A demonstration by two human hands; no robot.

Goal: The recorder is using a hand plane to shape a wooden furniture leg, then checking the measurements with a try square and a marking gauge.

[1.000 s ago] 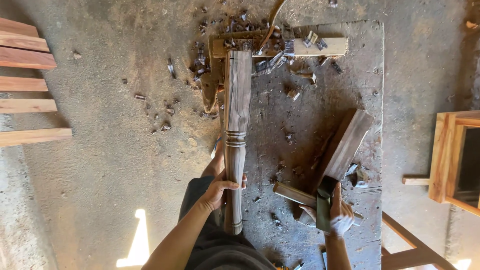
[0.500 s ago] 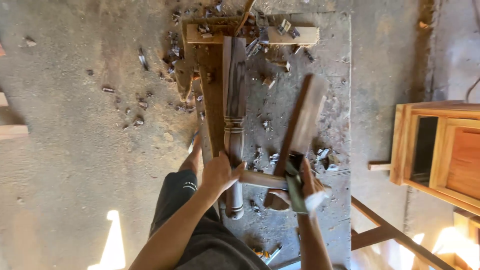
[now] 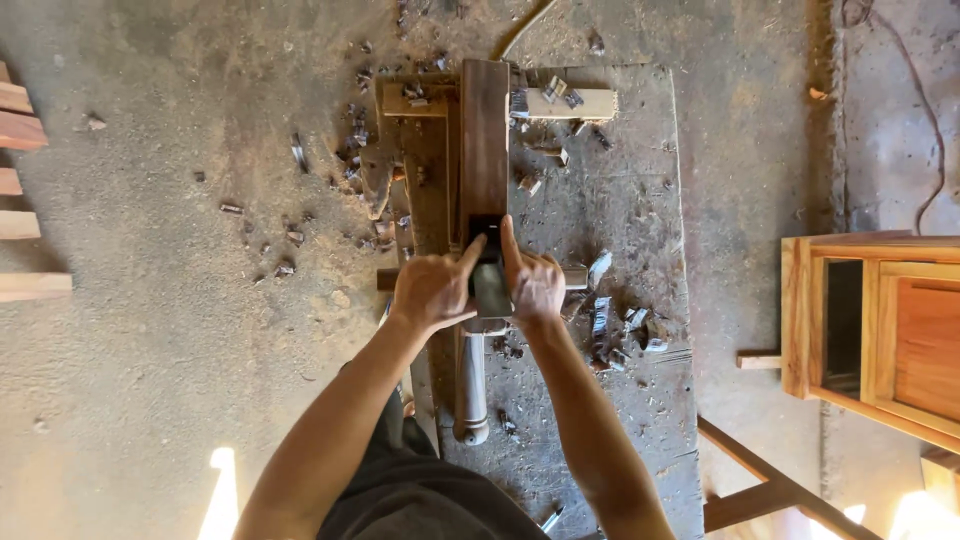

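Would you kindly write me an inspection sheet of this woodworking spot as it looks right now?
Surface: grey, dusty workbench, scarred and strewn with chips.
Job's things: long wooden workpiece lying lengthwise along the bench, its turned end toward the person; a hand plane rests on it.
Clutter: wood shavings on the bench, more chips on the floor, a pale offcut at the far end.
Grippers: left hand and right hand both grip the plane from either side.
Cables: a thin cord trails on the floor at the right.
Surroundings: wooden cabinet frame at the right; stacked boards at the left edge.
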